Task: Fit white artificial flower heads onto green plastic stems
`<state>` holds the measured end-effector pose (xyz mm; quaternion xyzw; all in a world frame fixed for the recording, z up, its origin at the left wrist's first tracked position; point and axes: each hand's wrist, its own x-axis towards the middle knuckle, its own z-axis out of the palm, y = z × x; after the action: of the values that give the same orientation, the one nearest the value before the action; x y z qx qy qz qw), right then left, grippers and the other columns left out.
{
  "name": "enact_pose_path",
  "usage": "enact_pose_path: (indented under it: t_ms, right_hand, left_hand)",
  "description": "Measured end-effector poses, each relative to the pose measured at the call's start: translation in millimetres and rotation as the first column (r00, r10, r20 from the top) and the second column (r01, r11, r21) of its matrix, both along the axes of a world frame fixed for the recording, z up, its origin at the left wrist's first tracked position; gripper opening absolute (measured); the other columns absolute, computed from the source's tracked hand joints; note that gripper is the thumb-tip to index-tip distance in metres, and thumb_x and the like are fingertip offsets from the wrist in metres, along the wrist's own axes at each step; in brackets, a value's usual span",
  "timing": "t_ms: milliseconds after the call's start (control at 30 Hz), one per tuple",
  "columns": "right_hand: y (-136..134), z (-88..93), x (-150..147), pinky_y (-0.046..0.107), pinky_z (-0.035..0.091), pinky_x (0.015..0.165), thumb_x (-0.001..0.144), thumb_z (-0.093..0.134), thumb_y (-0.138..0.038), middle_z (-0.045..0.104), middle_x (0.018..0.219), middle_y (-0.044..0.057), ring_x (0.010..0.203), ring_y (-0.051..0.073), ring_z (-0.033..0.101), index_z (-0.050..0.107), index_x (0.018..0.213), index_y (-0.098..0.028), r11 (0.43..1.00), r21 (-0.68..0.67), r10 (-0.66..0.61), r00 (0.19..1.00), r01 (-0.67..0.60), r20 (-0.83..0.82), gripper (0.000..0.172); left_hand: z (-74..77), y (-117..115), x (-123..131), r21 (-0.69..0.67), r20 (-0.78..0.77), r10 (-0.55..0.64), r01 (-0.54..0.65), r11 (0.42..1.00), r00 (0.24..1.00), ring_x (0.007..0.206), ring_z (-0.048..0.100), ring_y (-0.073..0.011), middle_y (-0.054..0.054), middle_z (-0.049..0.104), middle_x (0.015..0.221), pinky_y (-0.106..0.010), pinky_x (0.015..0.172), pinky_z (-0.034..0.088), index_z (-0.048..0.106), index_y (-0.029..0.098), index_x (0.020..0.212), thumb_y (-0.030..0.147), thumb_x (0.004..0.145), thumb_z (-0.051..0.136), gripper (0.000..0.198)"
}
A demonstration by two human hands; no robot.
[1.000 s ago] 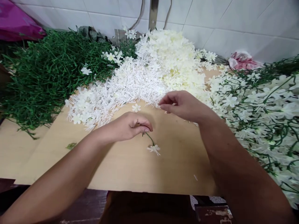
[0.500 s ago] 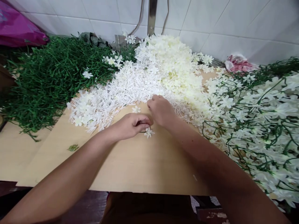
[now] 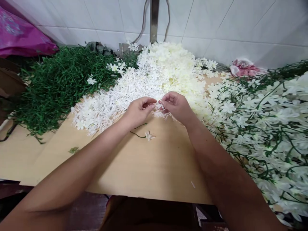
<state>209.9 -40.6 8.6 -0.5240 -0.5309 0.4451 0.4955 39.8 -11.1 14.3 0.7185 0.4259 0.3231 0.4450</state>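
Observation:
My left hand (image 3: 141,110) is pinched, its fingertips nearly meeting those of my right hand (image 3: 176,106) at the front of a heap of white artificial stamens (image 3: 134,86). A small white flower piece (image 3: 158,105) shows at the right fingertips, partly hidden. What the left fingertips hold is too small to make out. Just below my left hand, a white artificial flower (image 3: 149,136) on a thin green stem lies over the cardboard (image 3: 154,166). Behind the right hand rises a pile of cream petals (image 3: 180,67).
Green plastic stems (image 3: 64,80) are heaped at the left, beside a magenta bag (image 3: 24,35). Many white flowers on stems (image 3: 264,128) cover the right side. A red and white cloth (image 3: 245,68) lies against the tiled wall (image 3: 228,25).
Both hands have come together at the stamen heap: the left moved up, the right slightly right. The stemmed flower, earlier at the left fingertips, now lies below that hand.

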Motion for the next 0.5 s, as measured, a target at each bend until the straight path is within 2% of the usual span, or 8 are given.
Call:
enact_pose_path:
  t_ms: [100, 200, 367, 500]
  right_hand:
    - [0, 0.4, 0, 0.025, 0.051, 0.061, 0.074, 0.069, -0.025, 0.055, 0.069, -0.004, 0.063, 0.009, 0.055, 0.052, 0.072, -0.02, 1.0, 0.005, 0.016, 0.995, -0.016, -0.1, 0.018]
    - [2, -1.5, 1, 0.025, 0.05, 0.067, 0.075, 0.065, -0.02, 0.055, 0.07, -0.004, 0.066, 0.008, 0.053, 0.052, 0.071, -0.02, 0.999, 0.045, 0.0, 0.988, 0.007, -0.153, 0.013]
    - [5, -3.9, 0, 0.026, 0.049, 0.073, 0.076, 0.06, -0.016, 0.054, 0.072, -0.004, 0.069, 0.008, 0.051, 0.053, 0.073, -0.021, 0.987, 0.131, -0.08, 0.989, 0.096, -0.124, 0.009]
    - [4, -2.8, 0, 0.027, 0.05, 0.074, 0.076, 0.064, -0.02, 0.054, 0.074, -0.003, 0.069, 0.009, 0.052, 0.056, 0.076, -0.02, 0.979, 0.188, -0.04, 0.983, 0.074, -0.18, 0.009]
  left_hand:
    - [-4.2, 4, 18, -0.025, 0.115, -0.019, 0.022, 0.999, 0.993, 0.081, 0.063, -0.0146, -0.007, 0.07, 0.09, -0.032, 0.082, 0.05, 0.065, 0.012, 0.096, 0.022, 0.079, 0.062, 0.02]
    - [-7.8, 4, 27, -0.074, 0.188, -0.009, 0.024, 0.997, 0.982, 0.075, 0.061, -0.0131, -0.004, 0.067, 0.083, -0.03, 0.077, 0.05, 0.062, 0.013, 0.09, 0.024, 0.076, 0.066, 0.018]
    - [-4.9, 1, 28, -0.185, 0.227, 0.031, 0.012, 0.983, 0.974, 0.069, 0.06, -0.0122, -0.002, 0.064, 0.074, -0.03, 0.074, 0.049, 0.06, 0.014, 0.082, 0.027, 0.073, 0.071, 0.019]
    - [4.8, 4, 25, -0.169, 0.184, 0.036, -0.005, 0.986, 0.982, 0.065, 0.057, -0.0119, 0.0, 0.061, 0.067, -0.029, 0.071, 0.048, 0.056, 0.016, 0.073, 0.027, 0.075, 0.068, 0.017]
